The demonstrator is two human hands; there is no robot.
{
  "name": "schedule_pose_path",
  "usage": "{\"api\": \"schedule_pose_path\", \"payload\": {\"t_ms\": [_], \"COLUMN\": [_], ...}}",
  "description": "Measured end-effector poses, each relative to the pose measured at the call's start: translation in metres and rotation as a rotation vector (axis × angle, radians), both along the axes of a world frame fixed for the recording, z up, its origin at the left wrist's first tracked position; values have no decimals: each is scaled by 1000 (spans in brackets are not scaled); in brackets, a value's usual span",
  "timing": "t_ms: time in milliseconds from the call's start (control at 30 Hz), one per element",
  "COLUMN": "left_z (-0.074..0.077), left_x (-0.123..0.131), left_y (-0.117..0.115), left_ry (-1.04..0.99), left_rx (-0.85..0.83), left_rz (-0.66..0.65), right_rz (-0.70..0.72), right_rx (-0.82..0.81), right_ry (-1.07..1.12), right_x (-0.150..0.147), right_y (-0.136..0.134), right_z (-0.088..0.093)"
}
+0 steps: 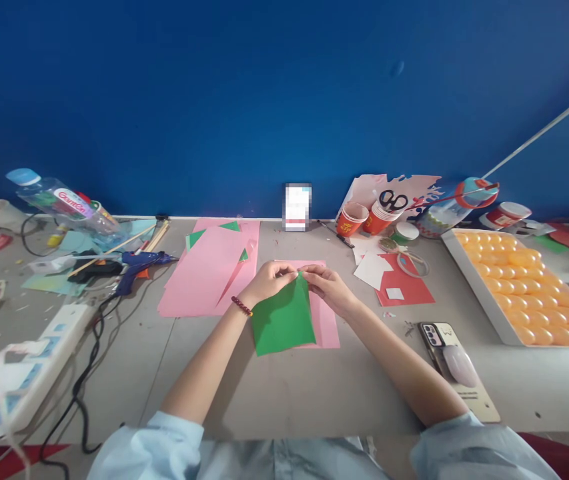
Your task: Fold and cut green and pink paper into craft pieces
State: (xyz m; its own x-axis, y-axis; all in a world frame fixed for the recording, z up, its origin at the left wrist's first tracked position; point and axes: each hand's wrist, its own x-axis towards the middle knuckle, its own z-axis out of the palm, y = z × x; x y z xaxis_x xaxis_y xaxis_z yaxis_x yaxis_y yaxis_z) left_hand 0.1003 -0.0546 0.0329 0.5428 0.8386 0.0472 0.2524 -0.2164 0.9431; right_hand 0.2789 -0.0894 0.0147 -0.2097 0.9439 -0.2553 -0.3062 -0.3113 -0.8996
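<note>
My left hand point(268, 281) and my right hand point(328, 287) meet above the middle of the grey table point(284, 387). Both pinch the top edge of a green sheet of paper point(282, 320), which hangs down toward me from the fingertips. A bead bracelet sits on my left wrist. Under the green sheet lies a pink sheet point(325, 320), flat on the table.
Larger pink sheets point(209, 273) lie to the left, beside a blue glue gun point(139, 263), cables and a power strip point(29, 367). On the right are red paper point(409, 287), paper cups with scissors point(391, 200), a phone point(447, 353) and a tray of orange balls point(529, 287).
</note>
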Motion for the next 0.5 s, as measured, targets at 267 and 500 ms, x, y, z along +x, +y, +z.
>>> {"api": "schedule_pose_path", "payload": {"t_ms": [267, 500], "left_z": [1, -4], "left_x": [-2, -4], "left_y": [-1, 2], "left_ry": [3, 26], "left_rx": [-46, -17], "left_rz": [-23, -61], "right_rz": [-42, -30], "right_rx": [10, -41], "right_ry": [-26, -11], "right_x": [0, 1], "right_y": [2, 2], "right_z": [-5, -5]}}
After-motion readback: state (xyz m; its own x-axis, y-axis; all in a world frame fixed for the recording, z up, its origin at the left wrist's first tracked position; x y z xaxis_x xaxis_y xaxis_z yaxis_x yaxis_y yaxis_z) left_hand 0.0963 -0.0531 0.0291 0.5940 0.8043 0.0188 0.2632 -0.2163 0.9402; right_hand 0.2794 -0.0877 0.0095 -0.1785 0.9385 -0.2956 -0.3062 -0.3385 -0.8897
